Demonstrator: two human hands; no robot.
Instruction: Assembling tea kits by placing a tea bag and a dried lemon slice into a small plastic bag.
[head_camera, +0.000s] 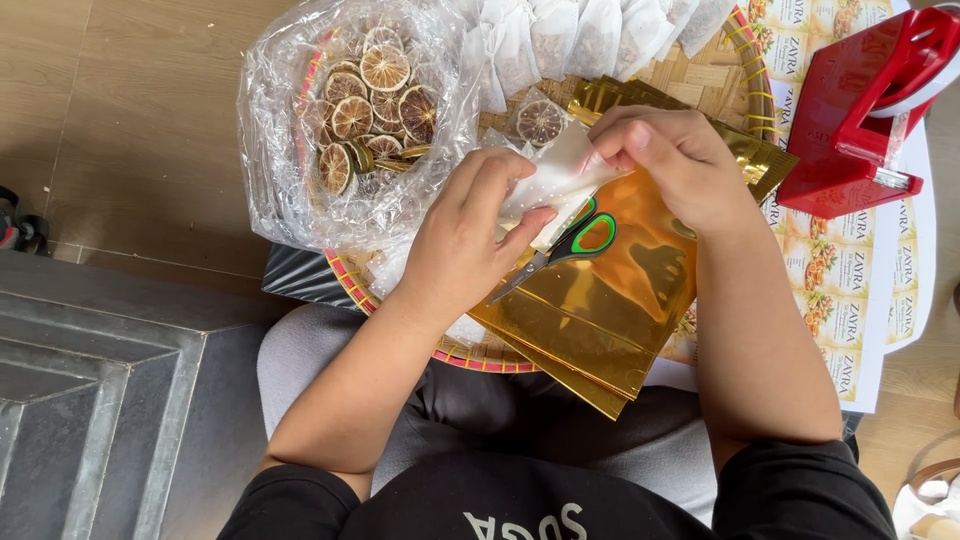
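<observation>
While a small white pouch (560, 175) is held up over the woven tray (480, 358), it is gripped from both sides: the left hand (470, 245) is closed on its lower left edge with the thumb laid across the front, and the right hand (670, 160) is pinched on its upper right corner, the fingers pressed together on the material. The pouch is thus kept just above the middle of the tray, between the two hands.

Directly beneath the hands, a pair of scissors (565, 245) with black and green handles is seen lying on a stack of shiny gold pouches (600, 310), the blades shut and pointed down to the left. A second fan of gold pouches (745, 150) is spread behind the right hand. To the left, a crumpled clear plastic bag (350, 130) filled with dried citrus slices (385, 68) is rested on the tray. One sealed sachet holding a single slice (540, 122) is placed near the tray's middle, and a row of white filled sachets (600, 35) is lined along the far rim. To the right, a red tape dispenser (865, 110) is stood on printed label sheets (850, 290).
</observation>
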